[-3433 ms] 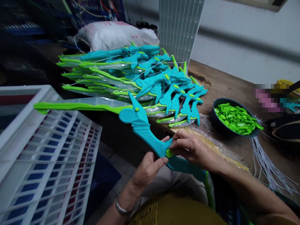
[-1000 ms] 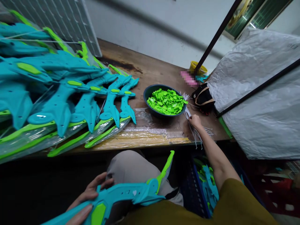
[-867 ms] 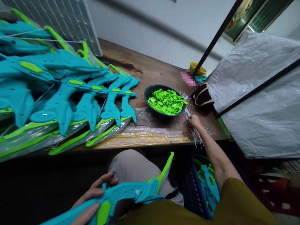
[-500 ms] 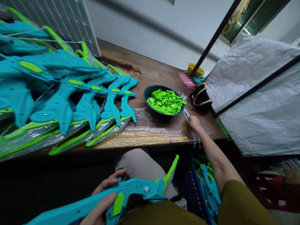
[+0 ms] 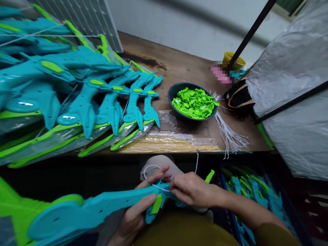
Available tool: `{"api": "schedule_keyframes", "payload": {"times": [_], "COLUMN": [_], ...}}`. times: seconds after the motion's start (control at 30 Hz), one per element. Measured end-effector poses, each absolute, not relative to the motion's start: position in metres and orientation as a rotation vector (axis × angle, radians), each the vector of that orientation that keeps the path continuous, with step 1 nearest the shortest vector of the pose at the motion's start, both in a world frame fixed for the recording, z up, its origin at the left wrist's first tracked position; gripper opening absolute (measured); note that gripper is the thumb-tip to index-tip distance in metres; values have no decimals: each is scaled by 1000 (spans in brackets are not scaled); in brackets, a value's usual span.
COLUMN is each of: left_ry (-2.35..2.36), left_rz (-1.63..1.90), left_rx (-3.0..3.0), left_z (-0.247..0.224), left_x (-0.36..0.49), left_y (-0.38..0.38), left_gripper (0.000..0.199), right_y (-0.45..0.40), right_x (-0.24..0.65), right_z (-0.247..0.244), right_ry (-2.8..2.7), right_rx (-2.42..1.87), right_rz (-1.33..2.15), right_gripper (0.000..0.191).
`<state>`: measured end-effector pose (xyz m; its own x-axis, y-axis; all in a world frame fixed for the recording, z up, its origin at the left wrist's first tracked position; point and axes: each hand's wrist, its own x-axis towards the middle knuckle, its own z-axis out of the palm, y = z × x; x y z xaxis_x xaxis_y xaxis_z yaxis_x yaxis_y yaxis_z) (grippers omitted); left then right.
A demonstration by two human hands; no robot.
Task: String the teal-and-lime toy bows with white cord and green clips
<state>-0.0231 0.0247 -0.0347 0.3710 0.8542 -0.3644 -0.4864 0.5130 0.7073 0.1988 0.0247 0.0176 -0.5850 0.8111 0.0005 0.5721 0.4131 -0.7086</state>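
A teal and green toy bow lies across my lap, its near limb reaching to the left edge. My left hand is closed around its middle, thumb beside a green insert. Over the bow, my right hand pinches a white string. The string loops up beside my left fingers, and one end rises near the table edge. My right hand hides part of the bow's far limb. On the table sits a dark bowl of small green plastic pieces. Beside it lies a bundle of white strings.
Several strung toy bows are stacked on the left of the table. A blue crate with more bow parts stands below, to the right. A black pouch, a yellow tub and a large white sack are at the right.
My right hand has come back from the string bundle to the bow, bringing one white string. The bow has shifted right in view, and the camera has turned slightly left.
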Motion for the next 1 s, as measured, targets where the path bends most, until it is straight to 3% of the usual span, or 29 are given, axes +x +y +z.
{"api": "schedule_keyframes", "payload": {"times": [0.2, 0.47, 0.67, 0.9, 1.0], "left_ry": [657, 535, 534, 551, 673], "left_rz": [996, 895, 914, 906, 1003], "left_rx": [706, 996, 1016, 864, 656], "left_z": [-32, -4, -6, -8, -6], "left_x": [-35, -24, -29, -34, -40], "left_y": [22, 22, 19, 13, 13], "left_gripper": [22, 29, 30, 27, 23], "right_y": [41, 93, 107, 111, 103], "right_x": [187, 121, 98, 99, 130], "right_z": [8, -3, 11, 39, 64], "right_ry": [-1616, -1044, -686, -701, -712], "right_rx": [-1266, -1066, -944, -907, -934], "right_rz": [1501, 1949, 1883, 1838, 1655], "right_gripper": [30, 54, 61, 49, 41]}}
